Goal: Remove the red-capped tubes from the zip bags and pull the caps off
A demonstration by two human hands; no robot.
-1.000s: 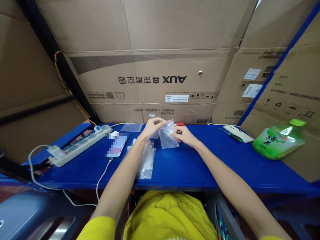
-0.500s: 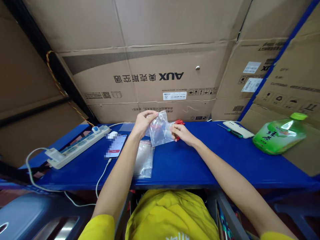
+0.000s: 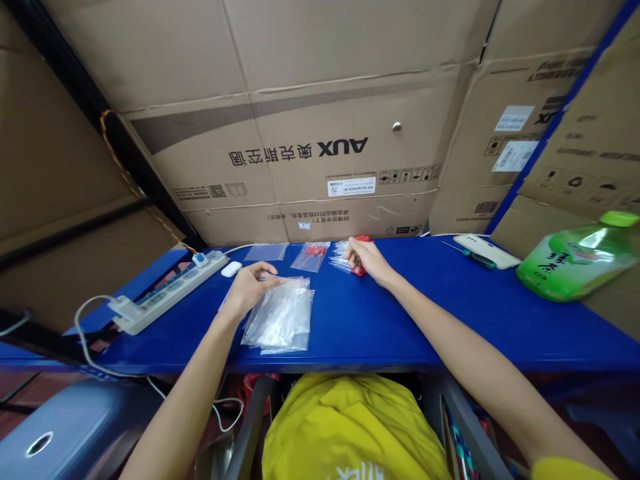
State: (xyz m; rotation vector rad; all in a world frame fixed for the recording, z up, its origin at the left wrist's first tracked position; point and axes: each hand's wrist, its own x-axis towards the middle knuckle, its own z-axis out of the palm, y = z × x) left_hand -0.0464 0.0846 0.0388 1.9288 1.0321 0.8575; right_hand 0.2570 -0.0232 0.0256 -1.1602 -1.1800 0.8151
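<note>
My left hand (image 3: 253, 288) is at the top edge of a stack of clear zip bags (image 3: 283, 320) near the table's front, with thumb and fingers closed on the uppermost bag's edge. My right hand (image 3: 369, 259) rests further back, fingers curled over a bunch of thin clear pieces with red ends (image 3: 341, 257). Its fingers partly hide what they grip. Between the hands, towards the back, lies a clear zip bag with red-ended pieces (image 3: 314, 251) inside. To its left is a flat clear bag (image 3: 267, 252).
A white power strip (image 3: 170, 293) and a white earphone case (image 3: 231, 269) lie at left. On the right are a white phone-like object (image 3: 493, 252), a green-handled tool (image 3: 480, 260) and a green bottle (image 3: 570, 263) on its side. Cardboard (image 3: 300, 120) walls the back.
The clear bag held between both hands now lies at the back of the table. My left hand has come down to the bag stack; my right hand stays by the red-ended pieces.
</note>
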